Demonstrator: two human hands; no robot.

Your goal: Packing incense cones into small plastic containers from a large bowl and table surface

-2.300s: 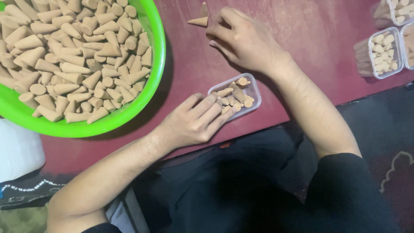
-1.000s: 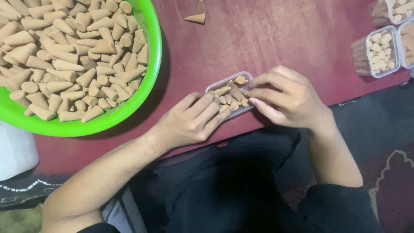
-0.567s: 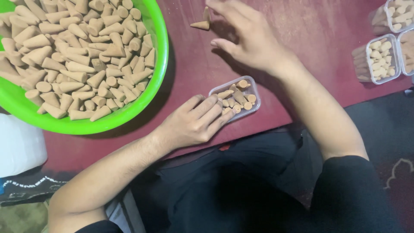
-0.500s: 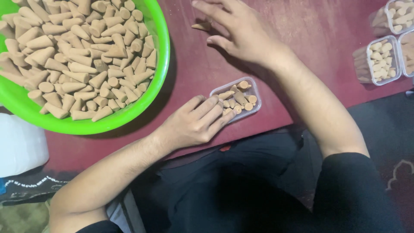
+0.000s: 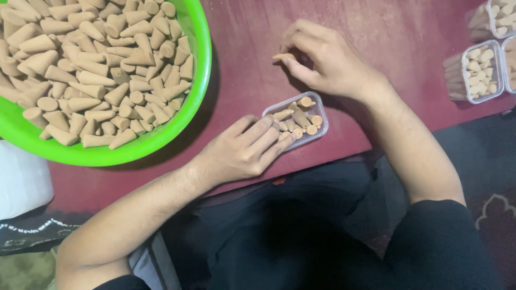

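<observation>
The right hand point(image 5: 330, 64) hovers just above the table point(image 5: 387, 32), its grip pinched on a single tan incense cone point(image 5: 284, 56) held between thumb and forefinger, the cone lying roughly level with its tip pointing left. The other fingers curl loosely over it.

Just below that hand sits a small clear plastic box point(image 5: 297, 119), lying at a slant near the table's front edge and partly filled with cones of the same kind, heaped without order. The left hand point(image 5: 242, 150) rests flat against the box's left end, its grip spread and holding nothing, the fingertips lying on the box rim and touching the nearest cones.

To the left, a large bright green bowl point(image 5: 196, 80) stands on the dark red table, heaped with many loose cones. At the right edge, well apart from the hands, stand more clear boxes point(image 5: 475, 70) already filled with cones standing on end. A white object point(image 5: 21, 182) lies under the bowl's near rim, off the table's edge. Dark clothing covers the person's lap below the table.
</observation>
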